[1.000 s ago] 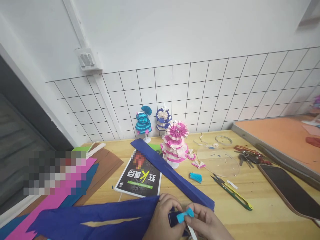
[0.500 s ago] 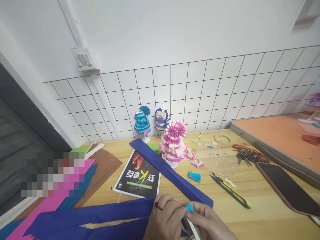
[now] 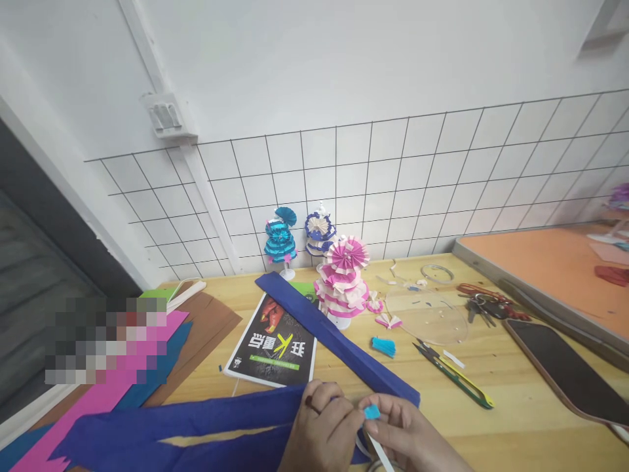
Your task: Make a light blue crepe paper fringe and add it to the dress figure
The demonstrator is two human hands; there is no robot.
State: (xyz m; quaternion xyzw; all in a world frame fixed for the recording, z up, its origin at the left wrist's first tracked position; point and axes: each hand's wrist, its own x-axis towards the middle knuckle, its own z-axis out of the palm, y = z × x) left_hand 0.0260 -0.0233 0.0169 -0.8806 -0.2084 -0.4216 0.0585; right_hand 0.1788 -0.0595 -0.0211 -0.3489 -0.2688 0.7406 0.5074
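At the bottom centre, my left hand (image 3: 324,426) and my right hand (image 3: 403,429) meet fingertip to fingertip. Between them is a small light-blue piece of paper (image 3: 372,412), pinched by my right thumb and forefinger. My left fingers are curled closed at its left edge; part of their grip is hidden. A narrow white strip (image 3: 378,452) hangs down below the paper, between the hands. Long dark-blue paper strips (image 3: 206,410) lie to the left and pass under my left hand. Just beyond my hands, a fringed light-blue paper piece (image 3: 383,346) lies on the wooden table (image 3: 525,419).
Three tiered paper ornaments, blue (image 3: 280,242), navy-and-white (image 3: 319,229) and pink (image 3: 341,282), stand at the back. A black booklet (image 3: 275,347) lies before them. On the right are a utility knife (image 3: 457,377), keys (image 3: 484,308) and a phone (image 3: 565,367). Coloured sheets (image 3: 105,393) lie left.
The light-blue paper has turned slightly between my fingers and shows a flatter face. My right fingers have shifted a little; the things on the table stay in place.
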